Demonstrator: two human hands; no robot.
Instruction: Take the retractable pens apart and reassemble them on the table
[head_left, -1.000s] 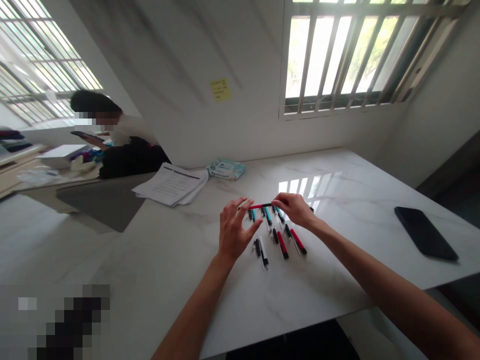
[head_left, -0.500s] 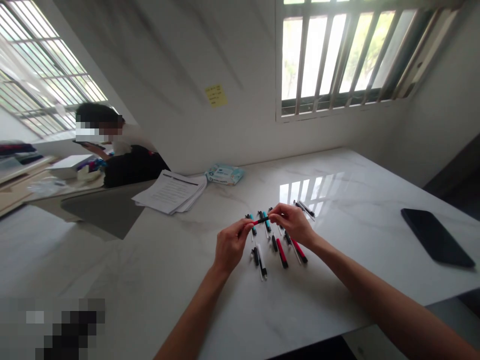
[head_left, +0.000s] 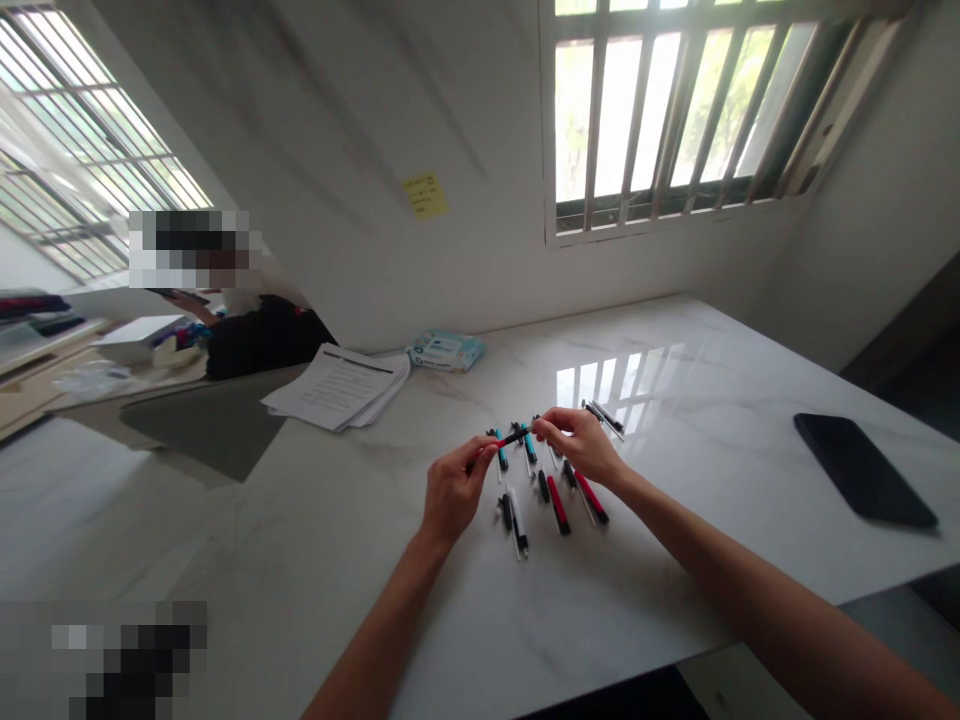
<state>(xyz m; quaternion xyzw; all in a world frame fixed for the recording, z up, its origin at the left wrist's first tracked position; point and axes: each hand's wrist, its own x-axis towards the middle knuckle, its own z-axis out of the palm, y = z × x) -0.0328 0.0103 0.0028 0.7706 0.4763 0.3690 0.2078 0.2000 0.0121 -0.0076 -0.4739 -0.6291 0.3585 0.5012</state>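
Observation:
Above the marble table, a red and black pen [head_left: 513, 437] spans the gap between my two hands. My left hand [head_left: 455, 487] pinches its red end. At the other end, the fingertips of my right hand [head_left: 581, 440] are closed around the tip, where a thin pale bit shows. Below and around lie pens in pieces: a white barrel [head_left: 517, 515] with black parts, a red barrel [head_left: 557, 503], a second red barrel [head_left: 592, 497] and turquoise ones [head_left: 529, 444]. Thin white refills rest beside them. My right hand partly covers some pieces behind it.
A phone [head_left: 865, 470] lies at the right on the marble table [head_left: 600, 610]. Stacked papers [head_left: 334, 388] and a blue wipes pack [head_left: 448, 351] are at the back left. Past a grey partition [head_left: 202, 430] sits another person [head_left: 262, 330]. More pen parts [head_left: 604, 418] lie behind my right hand.
Both hands keep their grip on the pen. The right fingertips have drawn slightly off its black end, and a pale bit now shows there. The whole view has shifted a little.

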